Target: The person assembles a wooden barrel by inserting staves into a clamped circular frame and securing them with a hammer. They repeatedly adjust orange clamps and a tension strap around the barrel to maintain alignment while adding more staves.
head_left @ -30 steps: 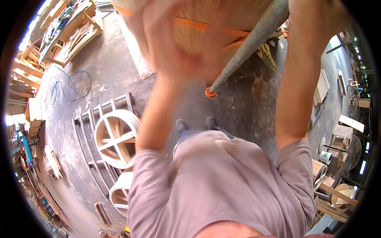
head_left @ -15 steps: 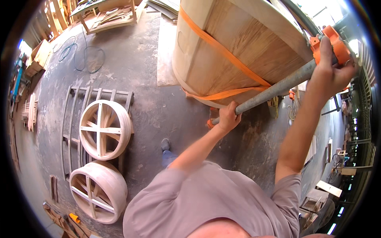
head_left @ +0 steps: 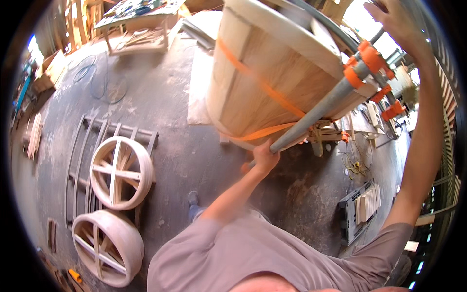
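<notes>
A long grey pipe clamp (head_left: 316, 114) with orange jaws (head_left: 366, 61) slants along the side of a large round wooden tub (head_left: 272, 73). Orange straps (head_left: 265, 131) run around the tub's staves. My left hand (head_left: 266, 158) is closed around the lower part of the pipe, close to its lower end, which is blurred. At the upper right, my raised right hand (head_left: 401, 24) has its fingers curled at the end of the clamp's threaded screw (head_left: 377, 36). It grips the dark handle there, partly hidden by the fingers.
To the left, two round wooden frames with crossed braces (head_left: 121, 173) (head_left: 109, 248) rest on and beside a metal rack (head_left: 73, 180). A workbench (head_left: 136, 31) stands at the far left. Wood pieces (head_left: 368, 202) lie on a dark stand at right, near a yellow cord (head_left: 356, 166).
My right hand has let go of the orange jaw and moved up to the screw's handle. My left hand still holds the pipe, slightly lower and further left in view.
</notes>
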{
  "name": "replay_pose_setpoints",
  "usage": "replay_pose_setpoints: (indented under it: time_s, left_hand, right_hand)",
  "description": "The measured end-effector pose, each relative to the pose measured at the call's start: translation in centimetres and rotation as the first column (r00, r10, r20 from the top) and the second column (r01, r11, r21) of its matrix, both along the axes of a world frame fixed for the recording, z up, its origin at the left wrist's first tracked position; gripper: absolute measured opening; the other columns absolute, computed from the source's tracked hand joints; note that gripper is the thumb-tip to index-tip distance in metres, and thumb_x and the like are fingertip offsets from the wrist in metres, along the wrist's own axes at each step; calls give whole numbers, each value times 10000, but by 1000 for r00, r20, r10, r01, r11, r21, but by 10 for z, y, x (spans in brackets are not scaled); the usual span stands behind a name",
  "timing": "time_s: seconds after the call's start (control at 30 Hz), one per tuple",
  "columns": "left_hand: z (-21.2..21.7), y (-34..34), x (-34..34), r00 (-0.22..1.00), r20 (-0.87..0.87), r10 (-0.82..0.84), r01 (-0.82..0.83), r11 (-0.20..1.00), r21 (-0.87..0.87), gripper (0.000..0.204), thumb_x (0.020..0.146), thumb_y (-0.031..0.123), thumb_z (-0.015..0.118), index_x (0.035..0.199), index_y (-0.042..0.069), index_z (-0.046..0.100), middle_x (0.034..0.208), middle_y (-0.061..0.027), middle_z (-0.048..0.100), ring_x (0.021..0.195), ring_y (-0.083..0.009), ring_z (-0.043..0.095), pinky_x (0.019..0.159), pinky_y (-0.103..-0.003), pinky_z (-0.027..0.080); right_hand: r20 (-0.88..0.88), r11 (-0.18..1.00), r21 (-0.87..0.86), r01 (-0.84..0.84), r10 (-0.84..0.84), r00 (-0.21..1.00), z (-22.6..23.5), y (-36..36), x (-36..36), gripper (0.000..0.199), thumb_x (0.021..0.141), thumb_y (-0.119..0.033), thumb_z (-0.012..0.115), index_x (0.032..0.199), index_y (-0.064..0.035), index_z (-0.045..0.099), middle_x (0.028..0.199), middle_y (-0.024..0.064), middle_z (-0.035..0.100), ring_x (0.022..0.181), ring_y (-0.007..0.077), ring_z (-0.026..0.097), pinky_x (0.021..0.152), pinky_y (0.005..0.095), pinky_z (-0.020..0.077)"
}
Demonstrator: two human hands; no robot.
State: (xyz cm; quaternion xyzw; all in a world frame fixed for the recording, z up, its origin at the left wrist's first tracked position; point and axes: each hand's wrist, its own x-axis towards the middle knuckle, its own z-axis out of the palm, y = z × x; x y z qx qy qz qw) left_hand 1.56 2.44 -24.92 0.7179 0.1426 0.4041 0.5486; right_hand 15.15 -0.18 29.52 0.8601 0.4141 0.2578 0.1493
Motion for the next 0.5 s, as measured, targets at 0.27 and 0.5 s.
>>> replay_pose_setpoints:
  time_s: [0.27, 0.5]
  left_hand:
    - [-15, 17, 14, 991, 63, 116, -117, 993, 7, 105, 741, 74, 721, 786, 73, 626, 660, -190, 617, 666, -414, 643, 567, -459, 501]
    - [-3, 5, 3, 997, -9, 74, -73, 996, 54, 165, 713, 96, 731, 824, 87, 609, 672, -168, 629, 656, -390, 647, 572, -471, 505]
  right_hand:
    - [-482, 551, 827, -109, 796, 367, -54, -23, 4, 393, 1060, -235, 476, 1345, 27, 539, 1294, 176, 634, 1238, 294, 599, 1075, 419, 481]
    - [-551, 551, 820, 157, 833, -46, -27, -89, 98, 351, 1037, -174, 530, 1323, 28, 549, 1239, 156, 665, 1149, 248, 646, 1029, 403, 525]
